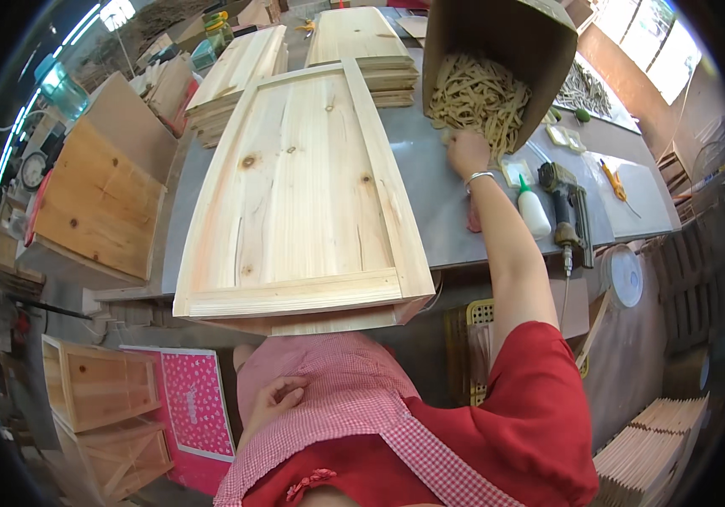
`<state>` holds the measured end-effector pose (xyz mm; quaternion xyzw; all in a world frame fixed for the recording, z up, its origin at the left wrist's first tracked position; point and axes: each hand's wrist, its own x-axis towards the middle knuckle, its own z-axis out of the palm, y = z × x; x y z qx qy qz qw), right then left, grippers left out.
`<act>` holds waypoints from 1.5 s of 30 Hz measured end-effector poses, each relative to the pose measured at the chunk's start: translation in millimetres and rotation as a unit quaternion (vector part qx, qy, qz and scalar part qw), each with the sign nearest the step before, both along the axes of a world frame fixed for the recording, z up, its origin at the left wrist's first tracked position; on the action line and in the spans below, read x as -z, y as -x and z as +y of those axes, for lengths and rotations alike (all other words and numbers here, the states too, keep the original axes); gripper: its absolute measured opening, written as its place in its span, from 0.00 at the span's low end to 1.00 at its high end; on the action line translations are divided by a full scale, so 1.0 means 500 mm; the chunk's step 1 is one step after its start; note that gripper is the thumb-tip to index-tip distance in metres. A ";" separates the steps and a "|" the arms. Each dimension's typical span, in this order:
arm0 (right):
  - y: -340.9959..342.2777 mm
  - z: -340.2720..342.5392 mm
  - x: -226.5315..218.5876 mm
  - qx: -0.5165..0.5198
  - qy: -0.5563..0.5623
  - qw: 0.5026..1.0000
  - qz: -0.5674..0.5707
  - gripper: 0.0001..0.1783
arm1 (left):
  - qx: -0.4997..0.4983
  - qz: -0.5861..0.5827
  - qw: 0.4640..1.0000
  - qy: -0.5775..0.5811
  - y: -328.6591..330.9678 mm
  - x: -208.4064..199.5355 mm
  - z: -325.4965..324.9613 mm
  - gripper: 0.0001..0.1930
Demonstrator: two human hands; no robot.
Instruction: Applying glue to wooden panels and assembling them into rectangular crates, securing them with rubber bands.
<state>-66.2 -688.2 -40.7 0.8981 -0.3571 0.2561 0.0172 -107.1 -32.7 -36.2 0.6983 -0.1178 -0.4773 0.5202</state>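
Workshop interior. Grey table [455, 224] mid-room, brown wall [626, 78] upper right with bright window [645, 38], daylight blown out. Tube lights [81, 24] upper left, glaring lamp [116, 13] just beside them. Wooden cabinet [96, 203] left of table; two wooden crates [113, 384] stacked lower left, touching or nearly touching a pink board [198, 397]. Grey floor [620, 355] on right, dark slatted rack [687, 291] near right rim. Far left cluttered, too dim to sort.
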 end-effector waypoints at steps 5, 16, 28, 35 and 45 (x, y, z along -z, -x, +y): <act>0.037 -0.003 -0.139 -0.086 0.003 0.939 -0.334 0.15 | -0.041 0.016 0.998 0.046 -0.027 -0.009 0.025 0.13; 0.295 0.556 -0.489 -0.299 -0.229 0.897 -0.230 0.03 | 0.073 -0.381 0.839 0.383 -0.046 -0.391 -0.072 0.31; 0.294 0.811 -0.419 -0.605 -0.205 0.767 -0.064 0.11 | 0.179 -0.353 0.842 0.366 -0.051 -0.328 -0.081 0.27; 0.288 0.833 -0.404 -0.632 -0.243 0.734 -0.047 0.08 | 0.121 -0.427 0.835 0.324 -0.017 -0.328 -0.090 0.17; 0.354 0.668 -0.419 -0.462 -0.026 0.879 -0.116 0.16 | 0.185 -0.754 0.610 0.157 -0.193 -0.412 0.015 0.10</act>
